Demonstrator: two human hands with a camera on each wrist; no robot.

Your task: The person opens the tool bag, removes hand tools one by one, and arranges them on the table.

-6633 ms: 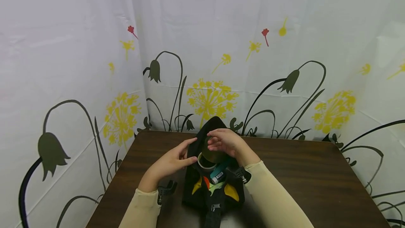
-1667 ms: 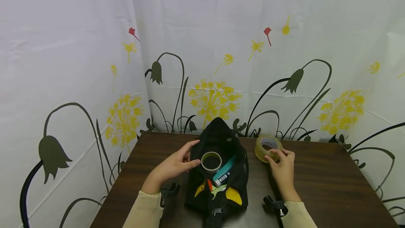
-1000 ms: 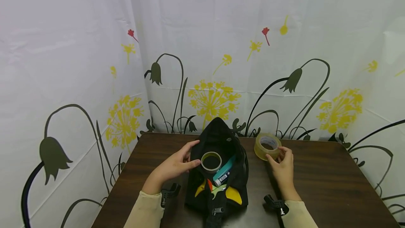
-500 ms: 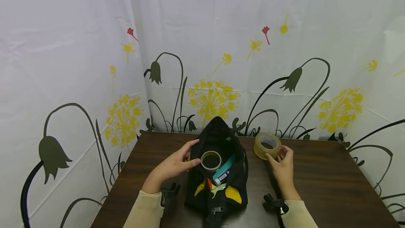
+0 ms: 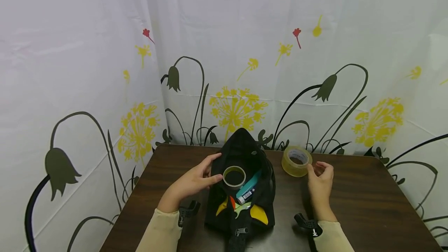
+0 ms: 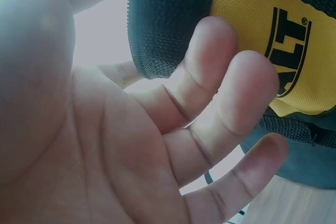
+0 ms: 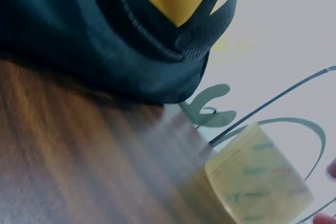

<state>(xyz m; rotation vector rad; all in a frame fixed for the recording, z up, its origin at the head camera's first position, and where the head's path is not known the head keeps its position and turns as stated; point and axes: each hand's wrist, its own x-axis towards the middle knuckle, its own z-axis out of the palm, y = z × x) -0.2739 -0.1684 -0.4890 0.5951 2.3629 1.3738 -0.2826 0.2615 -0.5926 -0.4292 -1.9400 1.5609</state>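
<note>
My left hand [image 5: 190,182] grips the left rim of a black tool bag [image 5: 215,193], with the thumb over its edge. In the left wrist view, my fingers lie against the bag's outer side, by a yellow panel [image 6: 252,3] lettered "ALT". The unzipped mouth shows a tape roll [image 5: 225,182], a teal tool [image 5: 250,184], a small white-and-blue tube [image 5: 246,196] and a pale green piece [image 5: 241,207]. Right of the bag, a roll of clear yellowish packing tape [image 5: 295,169] lies flat on the table. My right hand [image 5: 320,186] is beside it, fingers loosely bent and holding nothing.
The dark wood-grain table [image 5: 367,205] ends at a back edge just behind the bag and the packing tape. A white curtain [image 5: 224,49] with printed flowers hangs along the back and sides.
My right hand came out of the bag's mouth area and brought the packing tape to the table at right. It has now let go and drawn slightly right. The left hand stays on the rim.
</note>
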